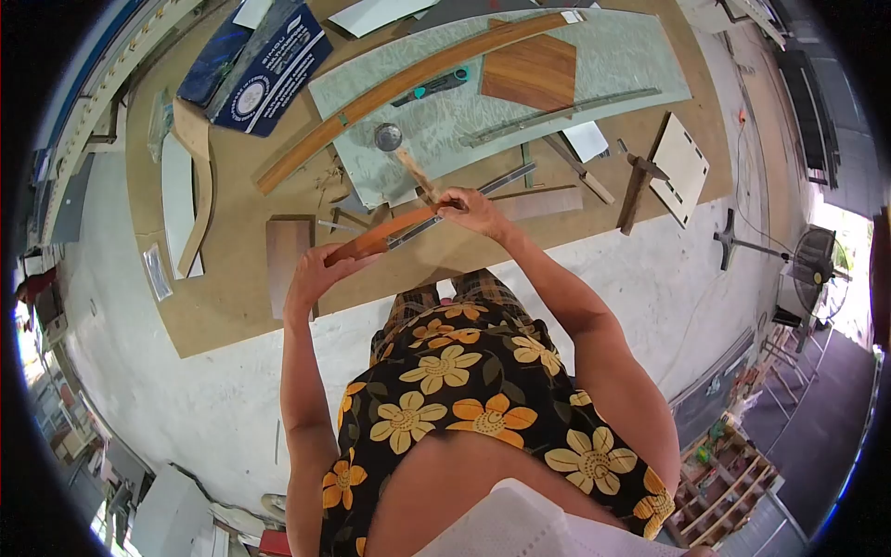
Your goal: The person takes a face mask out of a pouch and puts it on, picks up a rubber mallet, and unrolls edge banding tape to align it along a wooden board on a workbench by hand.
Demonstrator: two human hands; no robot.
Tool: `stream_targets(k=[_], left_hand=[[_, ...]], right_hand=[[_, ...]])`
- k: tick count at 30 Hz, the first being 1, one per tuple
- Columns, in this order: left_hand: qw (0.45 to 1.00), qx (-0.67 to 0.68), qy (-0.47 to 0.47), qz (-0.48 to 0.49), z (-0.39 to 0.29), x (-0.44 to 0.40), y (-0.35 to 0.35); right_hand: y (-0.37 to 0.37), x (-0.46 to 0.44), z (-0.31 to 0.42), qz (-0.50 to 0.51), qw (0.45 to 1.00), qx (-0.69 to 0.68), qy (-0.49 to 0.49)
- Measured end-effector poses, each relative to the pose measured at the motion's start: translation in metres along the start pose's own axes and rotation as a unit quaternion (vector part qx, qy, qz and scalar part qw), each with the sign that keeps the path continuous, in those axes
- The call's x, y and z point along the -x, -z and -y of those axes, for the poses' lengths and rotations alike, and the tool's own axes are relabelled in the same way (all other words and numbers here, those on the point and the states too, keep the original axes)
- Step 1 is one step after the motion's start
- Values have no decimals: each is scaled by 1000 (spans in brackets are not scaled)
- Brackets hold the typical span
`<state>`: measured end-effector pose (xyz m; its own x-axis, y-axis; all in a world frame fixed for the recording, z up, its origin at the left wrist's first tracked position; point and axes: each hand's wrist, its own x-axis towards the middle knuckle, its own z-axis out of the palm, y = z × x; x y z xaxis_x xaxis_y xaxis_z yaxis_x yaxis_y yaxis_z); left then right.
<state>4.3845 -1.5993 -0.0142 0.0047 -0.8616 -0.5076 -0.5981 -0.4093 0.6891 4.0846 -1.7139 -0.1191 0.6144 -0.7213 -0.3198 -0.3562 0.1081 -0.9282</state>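
Observation:
An orange-brown curved strip, perhaps wood veneer or edging, is stretched between my two hands just over the table's near edge. My left hand is closed around its left end, beside a brown wooden board. The right end is pinched in my right hand. Just beyond that hand lies a mallet with a round metal head, its wooden handle reaching toward my fingers. A metal ruler or straight bar lies under and past the strip.
On the brown table are a long curved wooden strip, a patterned greenish sheet, a wooden panel, a hammer and a blue box. A fan stands to the right.

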Motion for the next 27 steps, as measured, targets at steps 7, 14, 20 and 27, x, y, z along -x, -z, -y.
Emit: stream_targets(k=[7,14,20,27], left_hand=[[998,11,-18,-51,-15,7,5],[999,-13,-6,-50,-16,23,20],[998,-12,36,-42,-11,34,27],[995,40,62,-65,12,40,28]], right_hand=[[-28,-13,-26,26,982,-185,-38],[-57,-42,-121,-152,985,-26,-72],[-62,-63,-72,-137,923,294,-207],[-109,-84,-35,-43,932,276,-232]])
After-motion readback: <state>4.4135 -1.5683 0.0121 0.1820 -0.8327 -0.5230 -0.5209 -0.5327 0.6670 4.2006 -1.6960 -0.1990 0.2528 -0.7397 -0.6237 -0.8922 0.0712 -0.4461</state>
